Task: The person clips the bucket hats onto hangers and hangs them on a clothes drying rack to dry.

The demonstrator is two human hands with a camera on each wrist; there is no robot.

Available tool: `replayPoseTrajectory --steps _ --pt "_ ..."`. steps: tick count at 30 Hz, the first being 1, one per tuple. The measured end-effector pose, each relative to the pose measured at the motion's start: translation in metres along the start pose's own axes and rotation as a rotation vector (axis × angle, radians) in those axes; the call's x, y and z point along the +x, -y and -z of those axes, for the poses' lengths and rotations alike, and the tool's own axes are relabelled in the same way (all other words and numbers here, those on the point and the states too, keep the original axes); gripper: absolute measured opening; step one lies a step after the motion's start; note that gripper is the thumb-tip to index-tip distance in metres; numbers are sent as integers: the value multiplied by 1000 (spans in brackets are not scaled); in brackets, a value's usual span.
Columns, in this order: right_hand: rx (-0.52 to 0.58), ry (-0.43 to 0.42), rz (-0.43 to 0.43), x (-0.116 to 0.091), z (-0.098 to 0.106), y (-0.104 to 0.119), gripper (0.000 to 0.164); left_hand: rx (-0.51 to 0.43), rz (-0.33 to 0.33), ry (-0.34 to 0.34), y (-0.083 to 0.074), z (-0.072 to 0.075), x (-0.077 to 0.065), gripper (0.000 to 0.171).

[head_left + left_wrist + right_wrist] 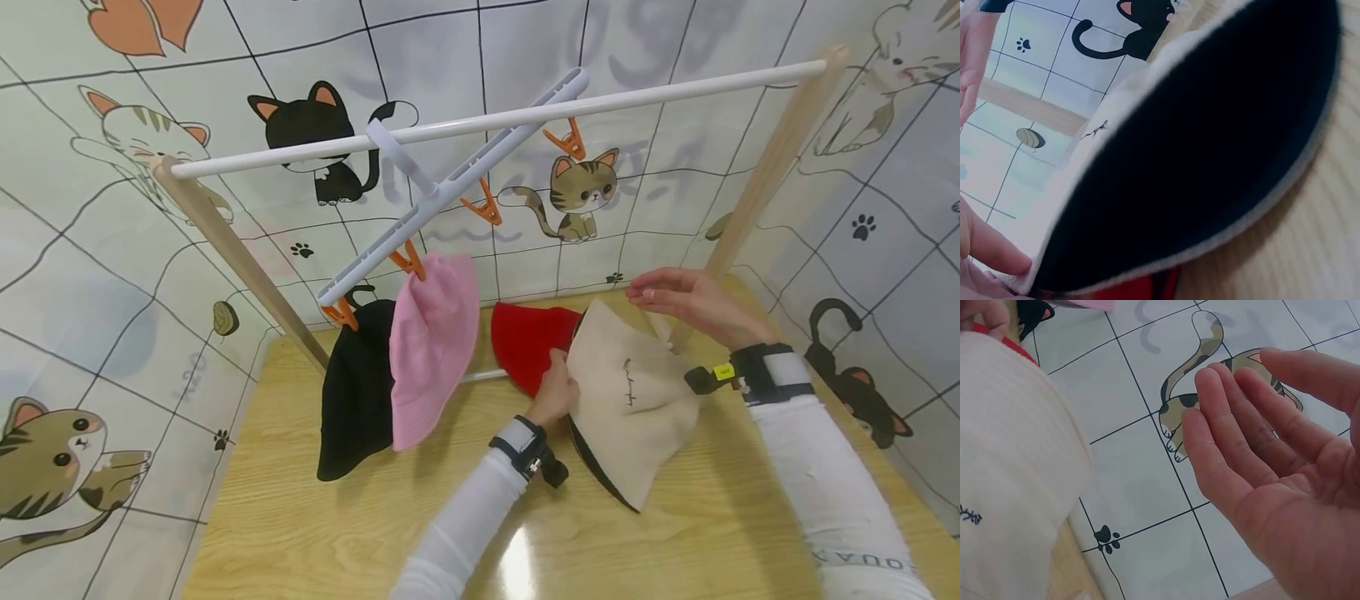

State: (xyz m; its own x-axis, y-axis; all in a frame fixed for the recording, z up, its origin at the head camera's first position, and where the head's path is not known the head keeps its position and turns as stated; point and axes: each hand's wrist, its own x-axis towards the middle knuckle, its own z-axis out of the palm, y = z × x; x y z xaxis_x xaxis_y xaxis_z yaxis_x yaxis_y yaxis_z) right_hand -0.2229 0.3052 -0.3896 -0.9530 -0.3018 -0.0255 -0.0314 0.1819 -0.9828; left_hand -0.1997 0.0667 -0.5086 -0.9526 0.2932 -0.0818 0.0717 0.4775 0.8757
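Note:
My left hand (557, 390) pinches the brim of a cream bucket hat (630, 408) with dark script on its side. In the left wrist view the hat's dark lining (1204, 156) faces the camera, and a finger presses on the brim's edge. Behind it a red hat (528, 340) is partly covered by the cream hat and my left hand. My right hand (693, 304) is raised above the cream hat, apart from it; the right wrist view shows its fingers slightly bent with nothing held. A pink hat (435, 354) and a black hat (357, 404) hang from orange clips at left.
A pale hanger (450, 185) hangs slanted on a white rail (675, 92) between wooden posts. Two orange clips, one mid-hanger (486, 205) and one toward its far end (568, 140), hold nothing. Below lies a wooden table (300, 533); cat-patterned walls stand behind and beside.

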Motion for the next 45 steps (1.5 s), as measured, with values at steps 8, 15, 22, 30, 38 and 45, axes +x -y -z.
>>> replayPoseTrajectory --steps 8,15,22,30,38,45 --pt "23 18 10 0 -3 -2 42 67 4 -17 4 24 0 33" --pt "-20 28 -7 2 -5 -4 41 123 11 -9 15 43 -1 36" --pt "-56 10 -30 5 -8 -4 42 175 -18 -40 20 52 -2 32" --pt "-72 2 -59 5 -10 -4 45 244 -59 -83 19 55 -1 30" --pt "-48 28 -43 7 -10 -7 44 394 -179 -123 -3 54 -11 39" --pt "-58 42 -41 10 -12 -8 45 599 -246 -28 -29 35 -30 42"
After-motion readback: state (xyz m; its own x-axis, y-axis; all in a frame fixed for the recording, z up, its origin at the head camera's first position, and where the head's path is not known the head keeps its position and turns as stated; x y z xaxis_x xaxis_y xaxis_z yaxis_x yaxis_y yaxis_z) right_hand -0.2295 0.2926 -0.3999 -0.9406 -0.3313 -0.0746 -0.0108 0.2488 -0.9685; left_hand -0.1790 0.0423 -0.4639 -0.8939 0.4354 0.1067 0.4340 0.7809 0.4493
